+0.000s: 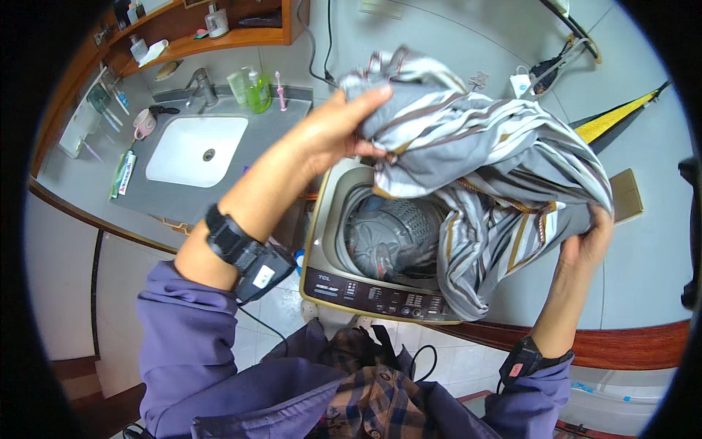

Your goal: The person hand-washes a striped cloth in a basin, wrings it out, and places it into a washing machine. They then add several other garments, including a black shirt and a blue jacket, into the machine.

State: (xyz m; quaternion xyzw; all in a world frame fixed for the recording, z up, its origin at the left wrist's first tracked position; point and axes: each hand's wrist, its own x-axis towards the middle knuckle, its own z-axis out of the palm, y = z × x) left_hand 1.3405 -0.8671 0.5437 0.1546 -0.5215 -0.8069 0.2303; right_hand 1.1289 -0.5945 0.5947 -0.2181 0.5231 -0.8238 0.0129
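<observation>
A bunched grey, white and brown striped cloth (482, 148) is held up in both hands over a top-loading washing machine (323, 263). My left hand (343, 123) grips its upper left end, thumb on top. Around the right end of the cloth, my right hand (589, 241) is closed, its fingers partly hidden. One fold of the cloth hangs down across the right side of the machine's opening and over the control panel (373, 293). Inside the open machine, the metal drum (408, 225) shows, with its grey base; the cloth covers the drum's right part.
Left of the machine, a grey counter holds a white sink (194, 151) and faucet (204, 88). Behind it stand a green pump bottle (256, 93) and a pink toothbrush (281, 90). A wooden shelf (219, 41) hangs above. A white plug (520, 85) hangs by the right wall.
</observation>
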